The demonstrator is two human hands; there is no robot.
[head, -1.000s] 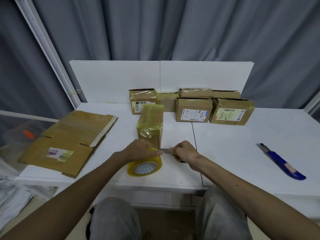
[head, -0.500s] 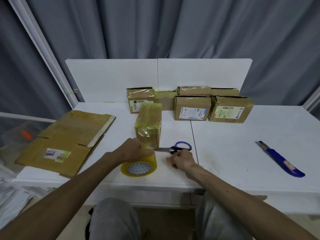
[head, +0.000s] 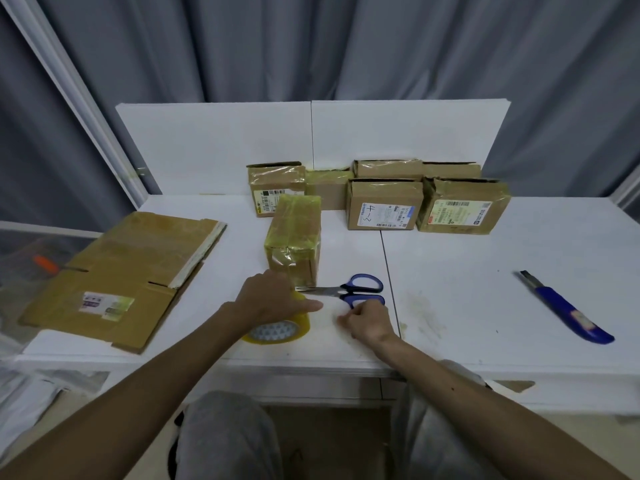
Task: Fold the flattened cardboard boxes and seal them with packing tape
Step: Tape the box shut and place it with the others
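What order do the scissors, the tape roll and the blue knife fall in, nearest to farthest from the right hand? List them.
1. Scissors, just beyond the right hand, almost touching its fingers.
2. Tape roll, to the left, under the left hand.
3. Blue knife, far off to the right.

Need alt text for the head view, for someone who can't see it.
Left hand holds a yellow tape roll on the white table; right hand rests beside blue-handled scissors. A taped box stands just behind, flattened cardboard left, a blue utility knife right, sealed boxes at the back.
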